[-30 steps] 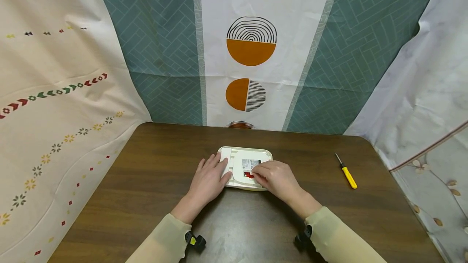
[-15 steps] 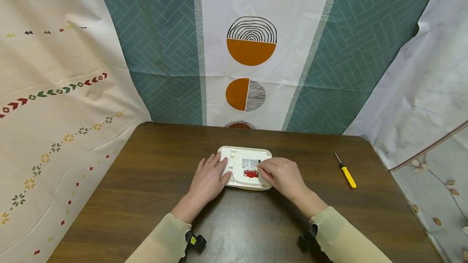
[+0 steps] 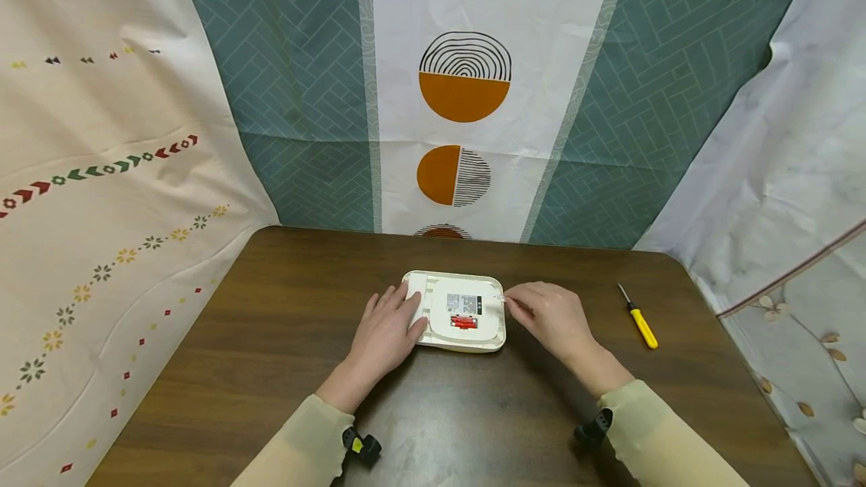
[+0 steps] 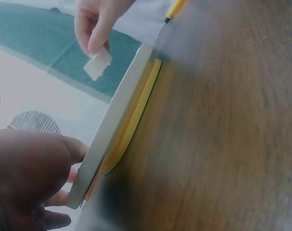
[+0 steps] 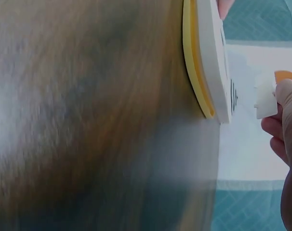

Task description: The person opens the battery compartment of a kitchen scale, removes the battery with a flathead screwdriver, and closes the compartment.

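Behind dark wooden table (image 3: 284, 367), patterned curtains (image 3: 467, 96).

Right hand (image 3: 549, 316) lifted small cover (image 4: 98, 64) off device (image 3: 463, 312).

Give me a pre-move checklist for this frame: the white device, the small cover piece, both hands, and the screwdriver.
1. Left hand steadies the white device at its left edge: ok.
2. Small white cover pinched in the right hand, off the device: ok.
3. Open compartment showing the red part: ok.
4. Device lies flat on the table: ok.
5. Yellow screwdriver lies on the table apart from the right hand: ok.
6. Whether the red part is seated properly: cannot tell.
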A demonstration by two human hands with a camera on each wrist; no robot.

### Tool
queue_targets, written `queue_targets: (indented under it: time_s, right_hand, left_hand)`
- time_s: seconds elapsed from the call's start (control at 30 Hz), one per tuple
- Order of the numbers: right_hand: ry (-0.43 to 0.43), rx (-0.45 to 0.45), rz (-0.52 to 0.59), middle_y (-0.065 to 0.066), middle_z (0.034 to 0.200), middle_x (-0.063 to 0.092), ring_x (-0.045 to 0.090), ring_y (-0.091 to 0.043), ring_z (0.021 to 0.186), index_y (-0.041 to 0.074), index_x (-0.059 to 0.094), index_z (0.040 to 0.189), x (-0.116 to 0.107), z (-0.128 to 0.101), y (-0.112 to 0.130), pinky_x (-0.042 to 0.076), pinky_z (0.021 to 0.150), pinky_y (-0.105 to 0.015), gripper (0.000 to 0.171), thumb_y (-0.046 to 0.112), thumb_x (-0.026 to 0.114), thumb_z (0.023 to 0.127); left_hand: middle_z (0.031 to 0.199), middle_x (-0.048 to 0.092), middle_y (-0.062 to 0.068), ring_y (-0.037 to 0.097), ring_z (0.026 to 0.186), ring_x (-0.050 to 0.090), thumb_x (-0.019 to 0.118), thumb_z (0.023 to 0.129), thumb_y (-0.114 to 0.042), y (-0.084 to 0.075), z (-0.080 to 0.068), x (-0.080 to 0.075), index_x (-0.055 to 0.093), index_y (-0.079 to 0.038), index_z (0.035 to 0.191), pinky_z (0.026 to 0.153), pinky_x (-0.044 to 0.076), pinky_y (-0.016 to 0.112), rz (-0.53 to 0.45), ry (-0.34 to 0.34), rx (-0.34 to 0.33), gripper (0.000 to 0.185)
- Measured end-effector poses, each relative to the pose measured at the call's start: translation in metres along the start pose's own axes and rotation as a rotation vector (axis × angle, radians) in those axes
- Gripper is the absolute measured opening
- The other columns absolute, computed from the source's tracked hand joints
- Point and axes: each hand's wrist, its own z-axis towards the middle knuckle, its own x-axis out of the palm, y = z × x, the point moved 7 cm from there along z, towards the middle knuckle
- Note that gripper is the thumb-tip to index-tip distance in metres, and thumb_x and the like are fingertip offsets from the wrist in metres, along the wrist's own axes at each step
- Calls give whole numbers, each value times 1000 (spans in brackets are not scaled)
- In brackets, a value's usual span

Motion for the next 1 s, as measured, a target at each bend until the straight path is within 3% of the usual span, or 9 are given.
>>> queue_targets:
  time_s: [1.0]
  right_hand:
    - [38,105,-132,-3,98,83,80,-26,84,12,85,103,-25,-26,-74,65,66,-49,14,8,89,91]
  left_hand:
    - [166,50,22,47,154,45,69,111,-39,1,-1,0,65,-8,155,127,31,67,-7,-4,-1,54]
